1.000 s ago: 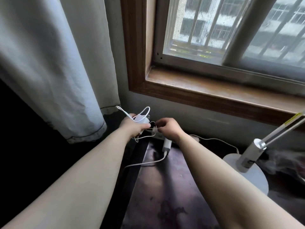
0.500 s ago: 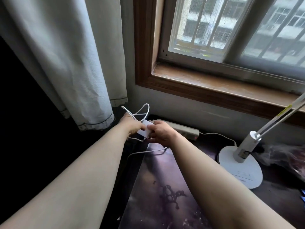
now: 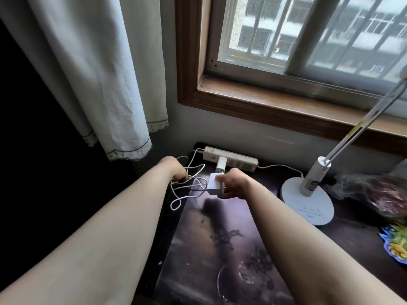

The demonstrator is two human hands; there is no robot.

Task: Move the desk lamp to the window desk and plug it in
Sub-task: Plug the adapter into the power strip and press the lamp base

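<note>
The lamp point(image 3: 308, 194) is standing on the counter point(image 3: 352, 234) below the window point(image 3: 308, 40), its round white base flat and its thin arm slanting up to the right. The base looks heavy enough to keep it steady; the arm looks light and easily bent, so the base or the lower post would be the safer hold. The curtain point(image 3: 92, 73) is hanging at the left, clear of the work. A dark mat point(image 3: 220, 249) is covering the near counter, and a crumpled bag point(image 3: 374, 194) is lying just right of the lamp. The power strip point(image 3: 240, 158) is lying against the wall, with one white plug point(image 3: 221, 164) already seated in it. The right hand point(image 3: 235, 183) is closing around the adapter point(image 3: 214, 183), a small rigid block, light and smooth, best gripped by its flat sides; it is sitting just in front of the strip, not yet inserted. The left hand point(image 3: 176, 170) is curling round loops of the cord point(image 3: 189, 190), which is thin, limp and tangle-prone, trailing over the counter edge. The seated plug is standing nearest the adapter and may crowd its socket.
</note>
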